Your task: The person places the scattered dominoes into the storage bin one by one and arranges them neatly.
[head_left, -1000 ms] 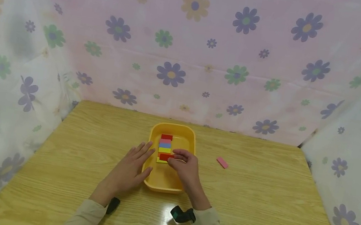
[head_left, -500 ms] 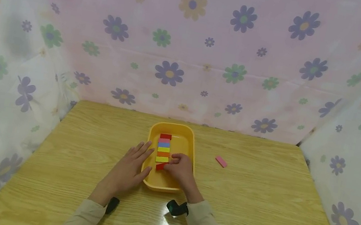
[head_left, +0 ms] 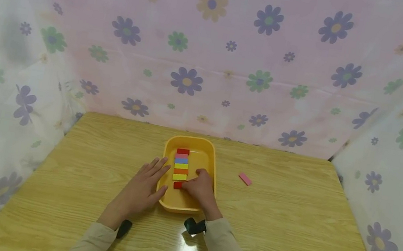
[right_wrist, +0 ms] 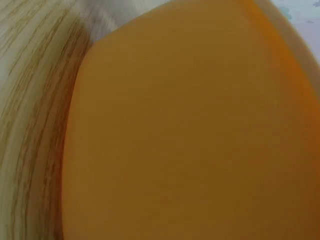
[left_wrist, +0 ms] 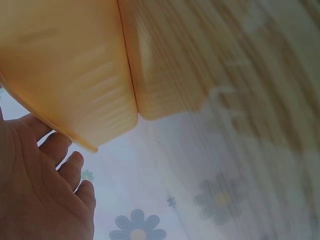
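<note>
A yellow plastic tray (head_left: 178,200) stands on the wooden table. Along its left side lies a column of small flat blocks: red (head_left: 183,151), pink (head_left: 181,156), blue (head_left: 181,161), yellow (head_left: 181,166), orange (head_left: 180,171) and yellow (head_left: 179,177). Just below them, inside the tray, my right hand (head_left: 200,189) pinches another red block (head_left: 177,185) by its right end. My left hand (head_left: 140,191) rests on the left rim with fingers extended; the left wrist view shows its fingers against the tray wall (left_wrist: 75,75). In the right wrist view the tray's outer wall (right_wrist: 175,125) hides the hand.
A single pink block (head_left: 245,179) lies on the table (head_left: 290,216) to the right of the tray. Flower-patterned cloth (head_left: 149,52) closes off the back and both sides. Dark wrist-worn devices show at both cuffs, the right one (head_left: 194,226) near the tray's front.
My right hand has brought the red block from over the column down to the tray floor, just below the lowest yellow block. My left hand keeps its place on the rim.
</note>
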